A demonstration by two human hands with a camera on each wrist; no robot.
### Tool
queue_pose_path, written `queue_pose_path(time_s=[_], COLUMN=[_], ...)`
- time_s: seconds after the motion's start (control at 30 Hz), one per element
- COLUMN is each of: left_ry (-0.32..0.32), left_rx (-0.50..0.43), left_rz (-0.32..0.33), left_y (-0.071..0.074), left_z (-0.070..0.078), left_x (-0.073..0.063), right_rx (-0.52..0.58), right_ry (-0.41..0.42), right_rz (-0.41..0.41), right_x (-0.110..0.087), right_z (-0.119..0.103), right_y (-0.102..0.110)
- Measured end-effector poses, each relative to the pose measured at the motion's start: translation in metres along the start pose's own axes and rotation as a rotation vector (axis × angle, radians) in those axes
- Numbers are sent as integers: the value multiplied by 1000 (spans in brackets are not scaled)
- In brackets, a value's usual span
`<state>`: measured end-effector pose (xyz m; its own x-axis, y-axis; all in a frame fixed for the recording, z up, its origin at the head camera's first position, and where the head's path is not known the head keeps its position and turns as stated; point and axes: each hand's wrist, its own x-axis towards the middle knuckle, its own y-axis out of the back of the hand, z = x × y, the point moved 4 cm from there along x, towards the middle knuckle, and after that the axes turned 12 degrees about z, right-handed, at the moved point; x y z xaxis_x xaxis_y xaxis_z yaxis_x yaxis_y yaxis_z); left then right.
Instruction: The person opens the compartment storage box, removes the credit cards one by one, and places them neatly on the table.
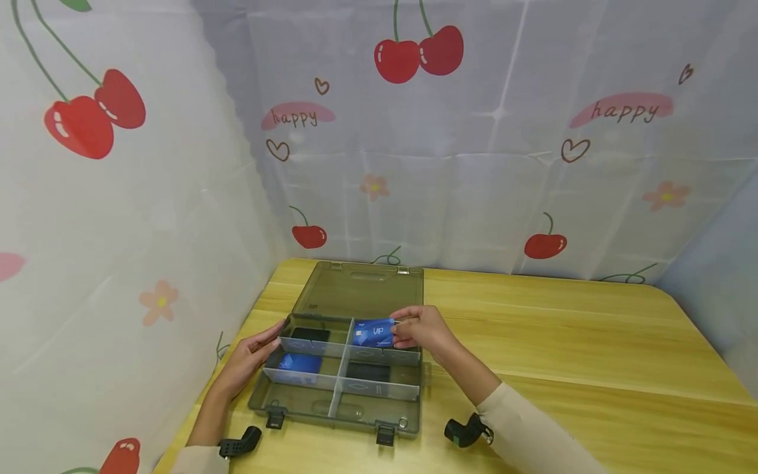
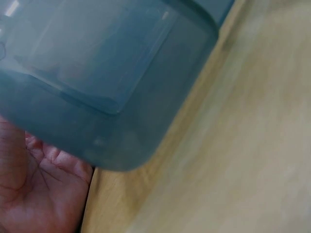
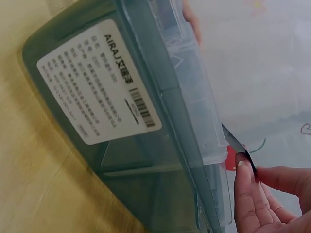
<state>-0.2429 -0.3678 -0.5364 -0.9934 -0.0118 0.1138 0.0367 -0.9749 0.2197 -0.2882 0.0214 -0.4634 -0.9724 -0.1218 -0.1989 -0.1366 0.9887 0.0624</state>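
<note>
A translucent grey-green divided plastic box [image 1: 331, 407] lies on the table with its lid [image 1: 361, 289] folded back. My right hand [image 1: 423, 329] pinches a blue VIP card [image 1: 373, 333] between thumb and fingers, over the back right compartment. In the right wrist view the card [image 3: 238, 145] appears edge-on. My left hand [image 1: 245, 362] touches the box's left side, its fingers extended along the wall; the left wrist view shows the palm beside the box corner. A dark card [image 1: 310, 334] lies in the back left compartment, a blue card [image 1: 300, 363] in the middle left, a dark card [image 1: 368, 372] in the middle right.
Two dark latches, left [image 1: 275, 420] and right [image 1: 385, 434], hang open at the box's front. A white printed label [image 3: 99, 82] is stuck on the box's side. The yellow wooden table [image 1: 562, 329] extends right; a cherry-print curtain [image 1: 474, 164] stands behind and to the left.
</note>
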Motion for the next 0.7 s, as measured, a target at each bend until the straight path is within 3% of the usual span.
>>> queue_pose_path(time_s=[0.23, 0.7], left_ry=[-14, 25], left_rx=[-25, -31], left_rz=[-7, -2], left_y=[0, -1], left_z=[1, 3], left_x=[0, -3], right_rx=[53, 135], right_ry=[-12, -5], right_rz=[14, 26], right_x=[-4, -16], right_z=[3, 9], right_y=[3, 14])
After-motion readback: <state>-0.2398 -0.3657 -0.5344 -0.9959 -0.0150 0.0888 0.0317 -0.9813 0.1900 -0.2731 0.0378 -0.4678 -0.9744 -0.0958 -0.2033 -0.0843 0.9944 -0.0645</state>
